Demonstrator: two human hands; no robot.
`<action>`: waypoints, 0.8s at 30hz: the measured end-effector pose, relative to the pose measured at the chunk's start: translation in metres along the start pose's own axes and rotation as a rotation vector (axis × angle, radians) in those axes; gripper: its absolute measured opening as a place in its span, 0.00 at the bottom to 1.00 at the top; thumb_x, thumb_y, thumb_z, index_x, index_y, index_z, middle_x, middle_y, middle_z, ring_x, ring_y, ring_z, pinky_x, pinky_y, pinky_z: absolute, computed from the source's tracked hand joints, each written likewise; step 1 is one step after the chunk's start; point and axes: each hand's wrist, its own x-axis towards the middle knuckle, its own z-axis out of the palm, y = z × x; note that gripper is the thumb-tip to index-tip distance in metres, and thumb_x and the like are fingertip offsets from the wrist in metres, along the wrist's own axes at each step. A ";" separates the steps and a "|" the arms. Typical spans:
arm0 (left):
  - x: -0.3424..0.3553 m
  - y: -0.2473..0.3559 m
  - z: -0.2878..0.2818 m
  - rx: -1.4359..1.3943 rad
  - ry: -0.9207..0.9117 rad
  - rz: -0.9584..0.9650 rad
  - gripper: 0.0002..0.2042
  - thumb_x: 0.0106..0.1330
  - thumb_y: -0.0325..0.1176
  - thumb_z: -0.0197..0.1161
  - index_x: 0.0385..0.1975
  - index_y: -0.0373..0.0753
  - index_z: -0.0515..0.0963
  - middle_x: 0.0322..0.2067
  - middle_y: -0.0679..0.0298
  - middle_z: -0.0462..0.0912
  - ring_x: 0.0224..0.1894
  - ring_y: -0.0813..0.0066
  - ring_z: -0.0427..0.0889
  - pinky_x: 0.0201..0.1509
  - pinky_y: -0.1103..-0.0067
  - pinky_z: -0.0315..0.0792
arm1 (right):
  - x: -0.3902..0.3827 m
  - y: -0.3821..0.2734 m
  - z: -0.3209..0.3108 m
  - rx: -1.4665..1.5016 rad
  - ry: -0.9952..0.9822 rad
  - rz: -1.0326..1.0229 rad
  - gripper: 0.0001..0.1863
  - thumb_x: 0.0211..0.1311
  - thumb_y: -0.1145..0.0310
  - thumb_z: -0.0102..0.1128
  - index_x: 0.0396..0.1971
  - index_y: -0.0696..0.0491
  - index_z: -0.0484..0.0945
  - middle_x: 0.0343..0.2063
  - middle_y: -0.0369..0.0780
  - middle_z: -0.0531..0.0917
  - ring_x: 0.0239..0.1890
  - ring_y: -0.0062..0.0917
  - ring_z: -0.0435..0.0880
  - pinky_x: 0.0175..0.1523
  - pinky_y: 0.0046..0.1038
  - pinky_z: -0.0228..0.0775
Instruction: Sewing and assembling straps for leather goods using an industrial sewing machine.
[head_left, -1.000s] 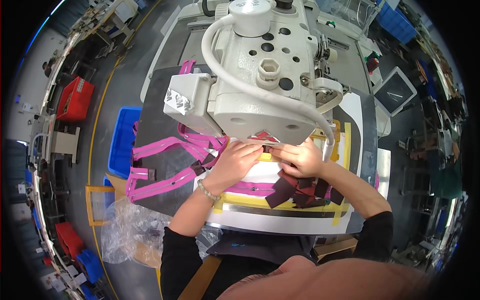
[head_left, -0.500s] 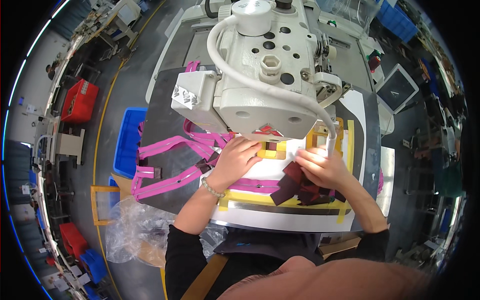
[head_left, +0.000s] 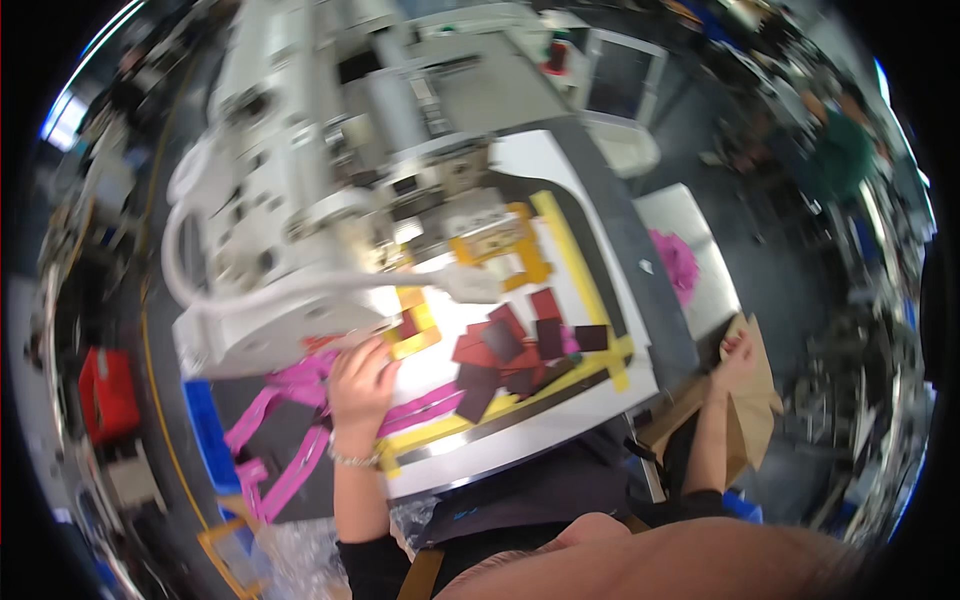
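My left hand (head_left: 362,385) is at the front of the white sewing machine head (head_left: 290,340), its fingers bent and close together over a pink zipper strip (head_left: 425,408). Just beyond the fingertips lies a yellow frame-like template (head_left: 418,325) with a small dark red patch in it. Off to the right, my right hand (head_left: 737,350) is over the brown cardboard box (head_left: 750,400) beside the table; blur hides what its fingers do. Dark red and maroon fabric pieces (head_left: 505,345) lie loosely piled on the white sheet, apart from both hands.
An orange-yellow clamp frame (head_left: 535,260) sits by the needle area. Yellow tape (head_left: 580,260) borders the white sheet. More pink material (head_left: 675,265) rests on a side surface at right. A blue bin (head_left: 205,430) and clear plastic (head_left: 300,560) are at left.
My right hand has left the dark red pieces and swung right to the cardboard box. My left hand stays near the template. The view has turned, and the pieces now lie uncovered.
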 end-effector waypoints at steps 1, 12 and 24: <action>-0.004 0.000 -0.004 0.026 0.002 0.003 0.10 0.50 0.31 0.70 0.31 0.36 0.80 0.36 0.60 0.83 0.37 0.59 0.80 0.44 0.69 0.72 | -0.002 0.015 -0.006 -0.021 -0.003 0.059 0.16 0.70 0.64 0.47 0.34 0.61 0.80 0.21 0.37 0.80 0.23 0.16 0.76 0.28 0.18 0.67; -0.005 0.018 -0.012 0.150 0.201 0.466 0.18 0.61 0.27 0.62 0.12 0.39 0.61 0.16 0.64 0.73 0.16 0.68 0.69 0.22 0.74 0.59 | 0.053 0.162 0.040 -0.366 -0.267 0.127 0.18 0.59 0.57 0.60 0.36 0.58 0.82 0.25 0.38 0.82 0.28 0.23 0.79 0.35 0.26 0.70; 0.006 0.023 -0.002 0.196 0.163 0.511 0.18 0.63 0.27 0.60 0.13 0.38 0.60 0.16 0.63 0.71 0.17 0.67 0.69 0.21 0.73 0.59 | 0.105 0.209 0.129 -0.478 -0.370 0.707 0.43 0.46 0.39 0.66 0.47 0.68 0.76 0.49 0.53 0.78 0.52 0.42 0.78 0.54 0.40 0.68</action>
